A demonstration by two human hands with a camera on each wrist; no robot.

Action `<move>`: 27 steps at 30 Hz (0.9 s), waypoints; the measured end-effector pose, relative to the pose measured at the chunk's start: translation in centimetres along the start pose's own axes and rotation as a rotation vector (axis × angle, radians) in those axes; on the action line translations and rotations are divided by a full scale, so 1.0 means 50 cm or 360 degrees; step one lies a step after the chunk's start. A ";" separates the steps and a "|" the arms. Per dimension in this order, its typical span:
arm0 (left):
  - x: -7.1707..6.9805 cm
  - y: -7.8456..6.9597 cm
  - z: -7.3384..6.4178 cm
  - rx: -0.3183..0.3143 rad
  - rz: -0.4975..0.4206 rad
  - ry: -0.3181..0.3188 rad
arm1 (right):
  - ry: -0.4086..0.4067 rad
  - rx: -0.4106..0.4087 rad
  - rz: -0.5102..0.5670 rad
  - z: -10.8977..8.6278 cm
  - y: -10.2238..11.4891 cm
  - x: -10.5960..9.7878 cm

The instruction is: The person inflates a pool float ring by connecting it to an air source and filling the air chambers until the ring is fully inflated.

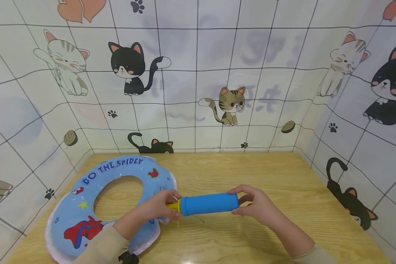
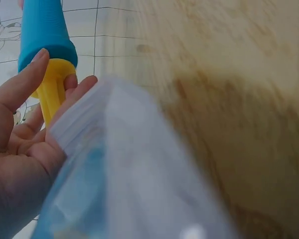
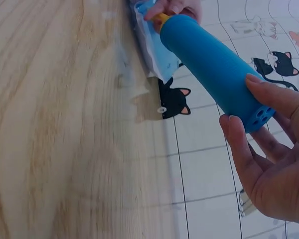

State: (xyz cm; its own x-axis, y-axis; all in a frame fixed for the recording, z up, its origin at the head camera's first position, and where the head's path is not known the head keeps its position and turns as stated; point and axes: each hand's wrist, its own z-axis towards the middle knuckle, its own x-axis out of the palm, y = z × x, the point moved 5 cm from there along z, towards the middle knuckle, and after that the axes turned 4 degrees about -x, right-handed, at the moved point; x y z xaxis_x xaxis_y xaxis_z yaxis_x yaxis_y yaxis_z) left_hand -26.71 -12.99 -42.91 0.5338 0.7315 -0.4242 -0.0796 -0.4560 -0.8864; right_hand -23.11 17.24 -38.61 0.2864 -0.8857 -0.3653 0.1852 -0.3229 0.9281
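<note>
A blue hand air pump lies roughly level between both hands, over the wooden table. My left hand holds its yellow end, with the thumb reaching to the blue collar. At the other end, my right hand pinches the blue barrel between thumb and fingers. Small round holes show in that end face in the right wrist view. Beneath and beside the left forearm lies an inflated light blue swim ring printed with "DO THE SPIDEY". Its clear edge blurs across the left wrist view.
The wooden table meets a wall covered with grid lines and cartoon cats at the back and both sides. The swim ring takes up the table's left part. A small dark object sits by the left sleeve at the bottom edge.
</note>
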 end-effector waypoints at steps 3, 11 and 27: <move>-0.001 0.002 -0.002 0.0005 -0.0018 -0.0025 | -0.0015 -0.0033 -0.0047 -0.005 -0.005 -0.023; -0.013 0.001 -0.017 0.0018 0.0009 -0.0128 | -0.0037 -0.0011 0.0018 -0.042 -0.023 -0.098; -0.030 -0.007 -0.040 0.0170 0.0229 -0.0254 | -0.0035 -0.0237 -0.0054 -0.101 -0.015 -0.182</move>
State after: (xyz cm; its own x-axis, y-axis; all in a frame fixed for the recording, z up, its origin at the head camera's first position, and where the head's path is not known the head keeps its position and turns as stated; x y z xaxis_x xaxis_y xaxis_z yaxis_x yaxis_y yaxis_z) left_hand -25.81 -14.92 -41.59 0.3711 0.7379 -0.5638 -0.2385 -0.5110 -0.8258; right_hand -21.12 27.24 -36.32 0.2573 -0.8828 -0.3930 0.3320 -0.3012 0.8939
